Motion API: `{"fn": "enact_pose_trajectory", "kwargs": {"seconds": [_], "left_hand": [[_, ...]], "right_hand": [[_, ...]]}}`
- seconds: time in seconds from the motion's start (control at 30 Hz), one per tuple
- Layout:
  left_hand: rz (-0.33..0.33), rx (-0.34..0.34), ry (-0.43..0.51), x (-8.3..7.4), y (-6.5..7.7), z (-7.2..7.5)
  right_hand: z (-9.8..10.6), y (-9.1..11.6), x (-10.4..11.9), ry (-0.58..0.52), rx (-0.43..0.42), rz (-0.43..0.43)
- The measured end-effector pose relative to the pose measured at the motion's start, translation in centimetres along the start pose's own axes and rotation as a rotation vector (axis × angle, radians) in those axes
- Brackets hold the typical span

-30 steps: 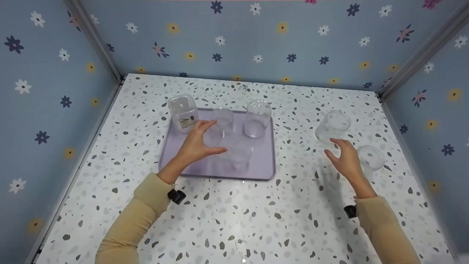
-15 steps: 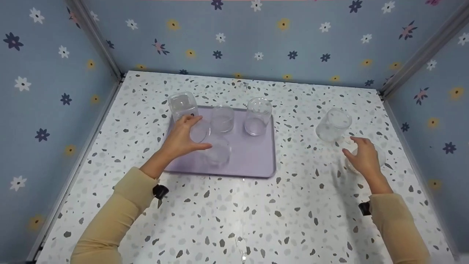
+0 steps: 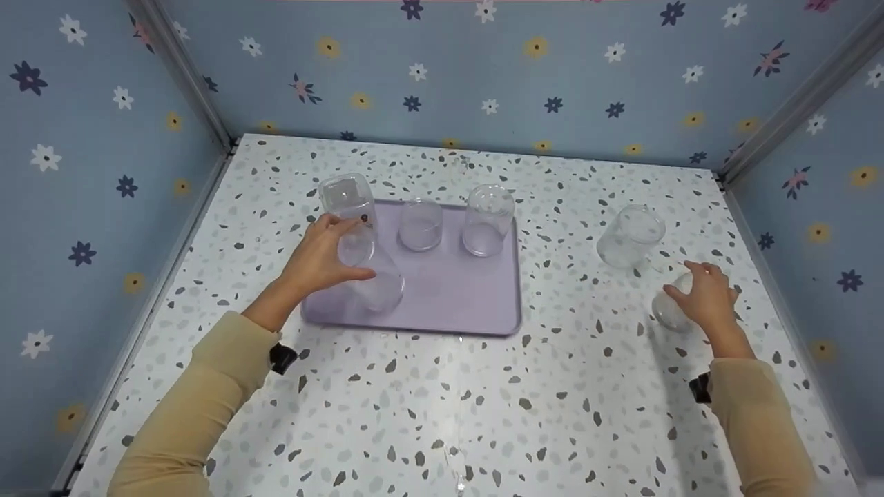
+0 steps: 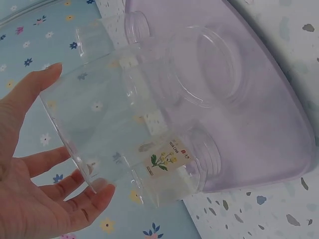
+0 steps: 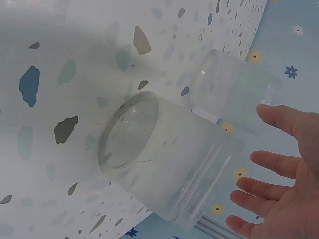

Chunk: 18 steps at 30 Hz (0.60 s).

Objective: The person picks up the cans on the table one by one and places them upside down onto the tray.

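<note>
My left hand [image 3: 318,255] grips a clear plastic jar [image 3: 380,281] by its closed end, thumb on one side and fingers on the other. The jar is mouth down, its rim right at the front left of the lilac tray [image 3: 476,314]. Behind it on the tray are a squarish jar with a flower label [image 4: 168,158], a short jar [image 3: 420,226] and a taller round jar [image 3: 487,221]. My right hand [image 3: 711,300] is over another clear jar [image 5: 159,154] on the table, mouth up, its fingers spread and apart from the jar in the right wrist view.
One more clear jar [image 3: 630,236] stands on the speckled table [image 3: 525,400], behind my right hand. Blue flowered panels [image 3: 483,76] enclose the table at the back and both sides.
My left hand has carried its jar leftward over the tray toward the front left part. My right hand has moved right, from beside the back jar to over the nearer one.
</note>
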State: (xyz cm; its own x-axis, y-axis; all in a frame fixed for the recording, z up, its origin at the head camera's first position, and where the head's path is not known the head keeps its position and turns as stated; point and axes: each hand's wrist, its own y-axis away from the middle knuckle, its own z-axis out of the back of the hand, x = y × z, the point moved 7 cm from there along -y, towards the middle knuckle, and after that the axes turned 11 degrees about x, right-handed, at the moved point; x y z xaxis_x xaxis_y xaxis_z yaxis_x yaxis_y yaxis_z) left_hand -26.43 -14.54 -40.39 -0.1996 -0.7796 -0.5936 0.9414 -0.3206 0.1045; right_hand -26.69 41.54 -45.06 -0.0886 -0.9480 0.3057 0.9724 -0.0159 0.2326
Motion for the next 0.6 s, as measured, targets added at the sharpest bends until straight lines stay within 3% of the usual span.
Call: {"fn": "enact_pose_trajectory", "kwargs": {"seconds": [0.2,0.6], "left_hand": [[0.047,0.028,-0.035,0.9,0.3,0.3],[0.084,0.075,-0.107,2.0,0.4,1.2]], "right_hand": [[-0.5,-0.4,-1.4,-0.003,0.089,-0.093],[-1.1,-0.6,-3.1,-0.077,0.200,-0.165]]}}
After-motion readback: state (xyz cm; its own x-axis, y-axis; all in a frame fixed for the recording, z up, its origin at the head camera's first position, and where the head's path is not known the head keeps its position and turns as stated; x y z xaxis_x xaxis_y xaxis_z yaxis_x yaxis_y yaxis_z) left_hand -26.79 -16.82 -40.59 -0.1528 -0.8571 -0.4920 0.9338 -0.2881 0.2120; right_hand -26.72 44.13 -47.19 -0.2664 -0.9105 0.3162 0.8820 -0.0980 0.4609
